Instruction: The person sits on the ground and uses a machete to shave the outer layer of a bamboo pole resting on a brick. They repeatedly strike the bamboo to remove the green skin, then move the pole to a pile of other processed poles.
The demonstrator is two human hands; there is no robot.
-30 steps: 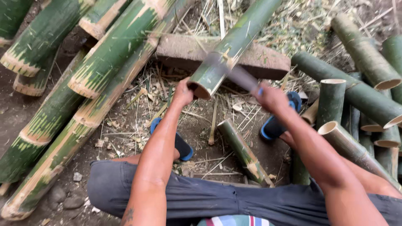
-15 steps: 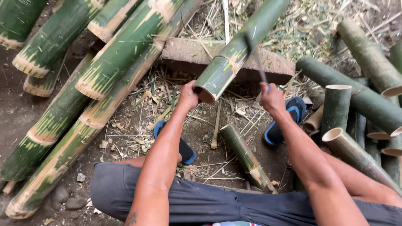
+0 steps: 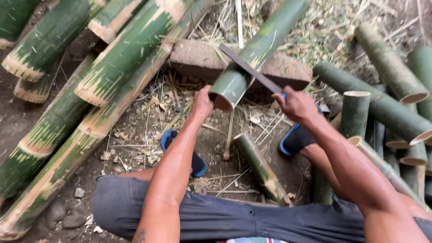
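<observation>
A green bamboo pole (image 3: 256,51) lies slanted across a brown wooden block (image 3: 198,58), its cut end toward me. My left hand (image 3: 202,103) grips that cut end from the left side. My right hand (image 3: 294,105) is closed on the handle of a long dark blade (image 3: 249,69). The blade lies across the top of the pole, a little behind the cut end. A short bamboo piece (image 3: 261,166) lies on the ground between my feet.
Long green bamboo poles (image 3: 112,67) are stacked at the left. Cut bamboo tubes (image 3: 387,103) lie piled at the right. Dry splinters and chips (image 3: 148,117) cover the dirt. My feet wear blue sandals (image 3: 180,148).
The blade was raised and blurred a second ago; it has come down and now rests on the pole. My left hand kept its grip on the cut end.
</observation>
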